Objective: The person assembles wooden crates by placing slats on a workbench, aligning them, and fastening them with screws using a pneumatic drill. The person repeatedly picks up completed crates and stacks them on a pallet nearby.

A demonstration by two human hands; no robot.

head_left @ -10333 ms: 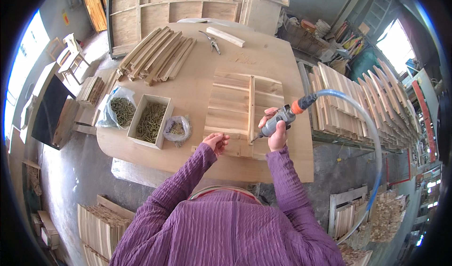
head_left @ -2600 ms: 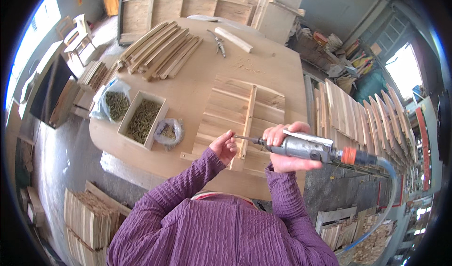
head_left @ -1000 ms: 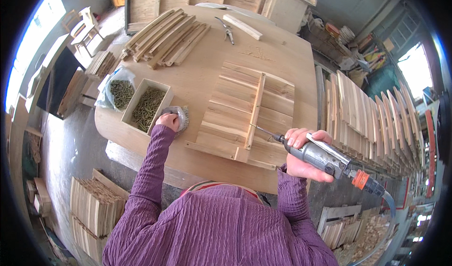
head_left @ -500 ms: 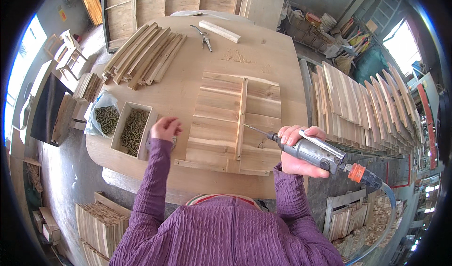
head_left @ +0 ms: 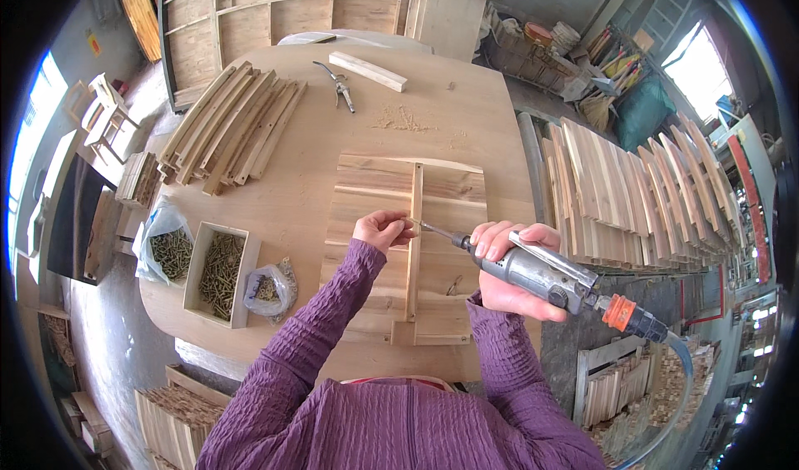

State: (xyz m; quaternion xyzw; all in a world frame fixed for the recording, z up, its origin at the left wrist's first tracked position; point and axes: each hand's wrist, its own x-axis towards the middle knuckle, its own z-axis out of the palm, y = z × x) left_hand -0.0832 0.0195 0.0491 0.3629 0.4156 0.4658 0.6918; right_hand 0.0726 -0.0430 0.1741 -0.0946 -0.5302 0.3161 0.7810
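My right hand (head_left: 508,293) is wrapped round a grey pneumatic screwdriver (head_left: 539,273) with an orange hose coupling, its long bit pointing left. At the bit's tip my left hand (head_left: 383,229) pinches a small brass-coloured screw, mostly hidden by the fingers. Both meet over a narrow wooden batten (head_left: 413,274) that runs lengthwise across a panel of wooden boards (head_left: 366,193). A short crosspiece (head_left: 441,339) lies at the panel's near edge.
Left of the panel are an open box (head_left: 243,280) of screws, a larger plastic bag (head_left: 152,258) and a small bag (head_left: 268,293) of them. Farther off lie wooden strips (head_left: 233,129), an air blow gun (head_left: 342,94) and a wood block (head_left: 368,71). Stacked panels (head_left: 603,191) stand at right.
My left hand has moved right from beside the screw box to the bit's tip over the batten, uncovering the small bag. My right hand still holds the screwdriver; the view has shifted slightly.
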